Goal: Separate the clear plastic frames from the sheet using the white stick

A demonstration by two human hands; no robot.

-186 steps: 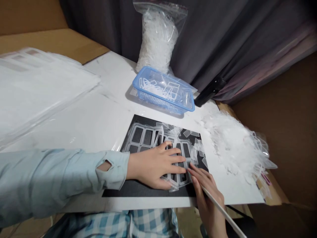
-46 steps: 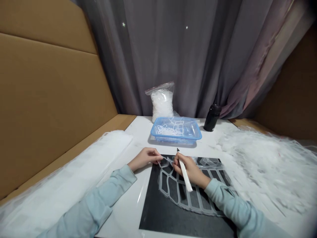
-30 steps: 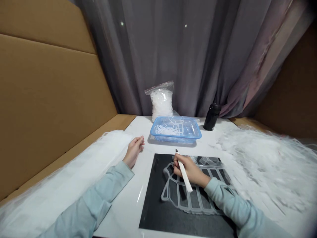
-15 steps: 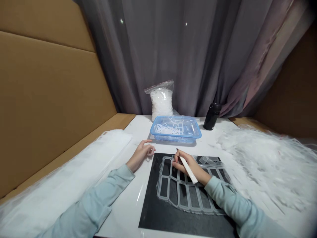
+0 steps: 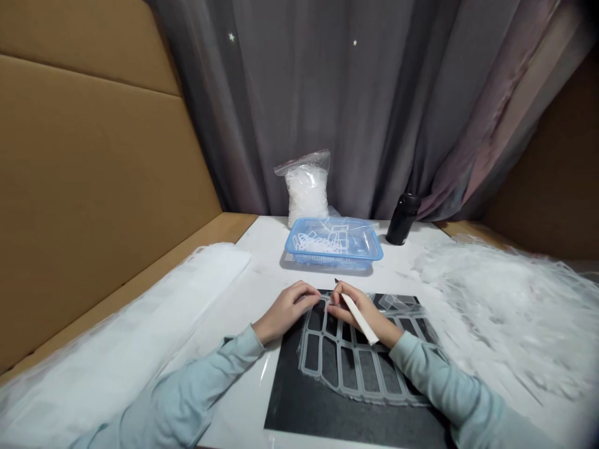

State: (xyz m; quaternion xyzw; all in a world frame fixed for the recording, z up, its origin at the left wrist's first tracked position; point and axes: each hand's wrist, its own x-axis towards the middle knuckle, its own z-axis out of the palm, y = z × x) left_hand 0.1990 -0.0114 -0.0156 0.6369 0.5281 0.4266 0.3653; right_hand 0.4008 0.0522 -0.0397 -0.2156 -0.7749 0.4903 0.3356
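Observation:
On a black mat (image 5: pixel 299 405) lies a translucent plastic sheet of joined rectangular frames (image 5: pixel 337 368). My left hand (image 5: pixel 289 307) has its fingers drawn together at the sheet's far left corner; its fingertips meet the sheet's edge. Over the upper part of the sheet, my right hand (image 5: pixel 360 312) is closed around a white-handled tool (image 5: pixel 362 323) with a dark pointed tip. That tip points away from me, and the handle slants back toward me. My right hand and forearm cover part of the sheet.
Behind the mat, a blue basket (image 5: pixel 334 257) holds loose white frames. A zip bag of white pieces (image 5: pixel 307 190) stands behind it, a black bottle (image 5: pixel 403 218) to its right. Stacked translucent sheets (image 5: pixel 154 330) lie left; a heap of translucent plastic (image 5: pixel 510 318) lies right.
My left hand has moved right and slightly toward me, from the bare table to the sheet's corner, its fingers closing. My right hand still holds the tool in nearly the same place.

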